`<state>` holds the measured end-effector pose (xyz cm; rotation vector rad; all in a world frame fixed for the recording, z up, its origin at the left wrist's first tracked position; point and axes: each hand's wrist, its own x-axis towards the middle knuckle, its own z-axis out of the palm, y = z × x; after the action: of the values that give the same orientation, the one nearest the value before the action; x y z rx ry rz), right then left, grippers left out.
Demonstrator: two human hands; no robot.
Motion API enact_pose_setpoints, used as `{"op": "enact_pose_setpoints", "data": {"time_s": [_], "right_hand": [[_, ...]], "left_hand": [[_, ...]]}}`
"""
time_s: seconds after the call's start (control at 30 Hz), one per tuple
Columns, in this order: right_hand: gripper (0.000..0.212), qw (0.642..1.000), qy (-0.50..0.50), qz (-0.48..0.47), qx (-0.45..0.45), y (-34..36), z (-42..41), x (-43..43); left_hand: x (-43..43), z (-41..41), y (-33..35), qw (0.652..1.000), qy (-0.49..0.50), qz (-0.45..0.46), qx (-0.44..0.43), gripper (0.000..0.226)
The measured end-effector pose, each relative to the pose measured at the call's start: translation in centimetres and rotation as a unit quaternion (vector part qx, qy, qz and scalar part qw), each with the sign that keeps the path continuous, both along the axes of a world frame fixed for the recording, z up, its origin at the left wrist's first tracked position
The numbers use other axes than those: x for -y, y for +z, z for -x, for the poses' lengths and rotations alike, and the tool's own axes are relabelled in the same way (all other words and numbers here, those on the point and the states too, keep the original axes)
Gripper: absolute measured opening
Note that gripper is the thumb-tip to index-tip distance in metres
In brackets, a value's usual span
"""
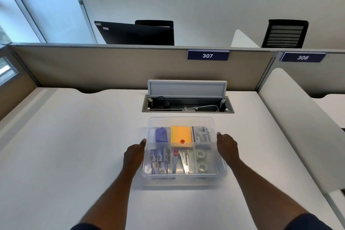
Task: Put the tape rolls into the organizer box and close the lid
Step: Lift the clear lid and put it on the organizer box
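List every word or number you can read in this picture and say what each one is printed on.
"307": white figures on the left blue sign on the partition.
"306": white figures on the right blue sign.
Packet in the box: printed, too small and blurred to read.
Small cards in the box: print unreadable.
Sticker on the monitor back: unreadable.

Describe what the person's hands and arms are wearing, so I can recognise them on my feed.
Both hands, left hand and right hand, are bare: no gloves, rings or watch visible. Forearms are uncovered, with dark navy short sleeves showing at the bottom edge.
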<state>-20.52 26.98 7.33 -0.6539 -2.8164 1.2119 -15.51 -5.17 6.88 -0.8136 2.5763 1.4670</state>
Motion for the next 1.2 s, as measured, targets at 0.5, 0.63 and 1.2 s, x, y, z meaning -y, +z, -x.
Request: {"op": "enact_pose_setpoints", "data": {"time_s": [0.5, 0.63, 1.2], "right_hand": [[0.034, 0.999, 0.011, 0.022, -0.031, 0.1, 8.1, 1.6], [0.026, 0.998, -0.01, 0.049, -0.043, -0.8, 9.2, 1.4], [0.034, 0.99, 0.12, -0.006, -0.068, -1.6, 9.7, 0.7]], "left_hand": [[-1.2, 9.8, 2.5, 0.999, 0.049, 0.004, -0.003, 0.042], [-1.6, 11.5, 2.3, 0.996, 0.072, 0.046, -0.025, 0.05], [-2.5, 12.2, 0.1, 0.982, 0.157, 0.004, -0.109, 0.027]]}}
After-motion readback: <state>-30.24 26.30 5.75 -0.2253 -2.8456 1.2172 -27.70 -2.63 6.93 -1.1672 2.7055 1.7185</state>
